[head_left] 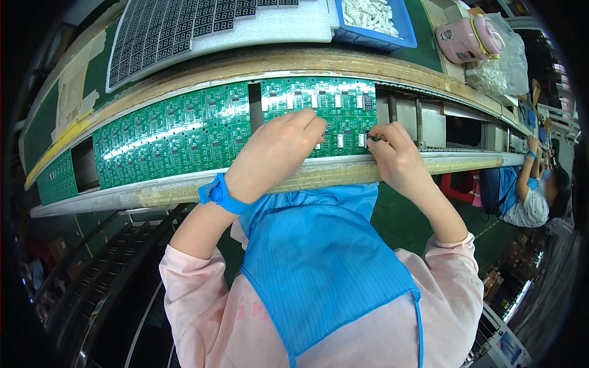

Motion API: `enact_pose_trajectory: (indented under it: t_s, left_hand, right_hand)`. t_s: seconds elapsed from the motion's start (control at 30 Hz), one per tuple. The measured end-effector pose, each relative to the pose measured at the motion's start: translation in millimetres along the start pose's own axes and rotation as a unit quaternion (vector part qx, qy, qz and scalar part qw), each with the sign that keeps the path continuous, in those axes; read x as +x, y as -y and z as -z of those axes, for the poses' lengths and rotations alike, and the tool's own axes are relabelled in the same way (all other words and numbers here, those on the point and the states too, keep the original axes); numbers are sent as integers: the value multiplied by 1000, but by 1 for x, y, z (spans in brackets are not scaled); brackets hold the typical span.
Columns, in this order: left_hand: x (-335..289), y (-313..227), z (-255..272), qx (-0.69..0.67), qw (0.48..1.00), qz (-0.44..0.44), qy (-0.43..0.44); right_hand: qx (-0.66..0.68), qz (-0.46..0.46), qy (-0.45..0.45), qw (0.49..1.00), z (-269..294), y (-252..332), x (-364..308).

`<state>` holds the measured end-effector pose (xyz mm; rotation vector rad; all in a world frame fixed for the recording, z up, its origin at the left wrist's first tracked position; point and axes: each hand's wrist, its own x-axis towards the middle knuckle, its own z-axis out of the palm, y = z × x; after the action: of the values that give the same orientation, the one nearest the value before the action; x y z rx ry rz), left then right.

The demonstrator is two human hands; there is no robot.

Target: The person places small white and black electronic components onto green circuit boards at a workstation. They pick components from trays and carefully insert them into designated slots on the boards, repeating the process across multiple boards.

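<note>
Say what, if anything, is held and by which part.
The right hand seems to pinch a small dark part; where on it can't be told. For the left hand, I cannot tell.

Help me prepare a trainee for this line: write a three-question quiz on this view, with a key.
1. Short answer: Of the left hand and the right hand, which is nearer the black seven-segment display on the green circuit board?
2. True or false: A blue wrist strap is on the left wrist.
3. Multiple choice: What colour are the connectors in the blue bin? A) black B) white C) red

Key: 1. The right hand; 2. True; 3. B
</note>
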<state>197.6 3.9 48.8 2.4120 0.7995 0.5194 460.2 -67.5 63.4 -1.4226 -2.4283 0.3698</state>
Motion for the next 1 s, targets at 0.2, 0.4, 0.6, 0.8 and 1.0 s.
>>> enact_pose_trajectory:
  t_s: [0.2,0.4,0.6,0.8,1.0]
  left_hand:
    - [9,-9,2,-149,982,29,-111]
    - [17,-27,3,-391,900,170,-88]
    - [8,-20,14,-459,867,193,-34]
    - [9,31,78,275,914,26,-296]
    - [0,76,87,299,913,62,-270]
  right_hand:
    - [132,-89,-16,987,26,20,23]
    - [202,30,-149,968,-7,29,38]
    - [168,40,-183,968,3,20,40]
    - [109,-42,-167,979,-3,-15,45]
    - [-13,-18,-121,992,-18,-14,55]
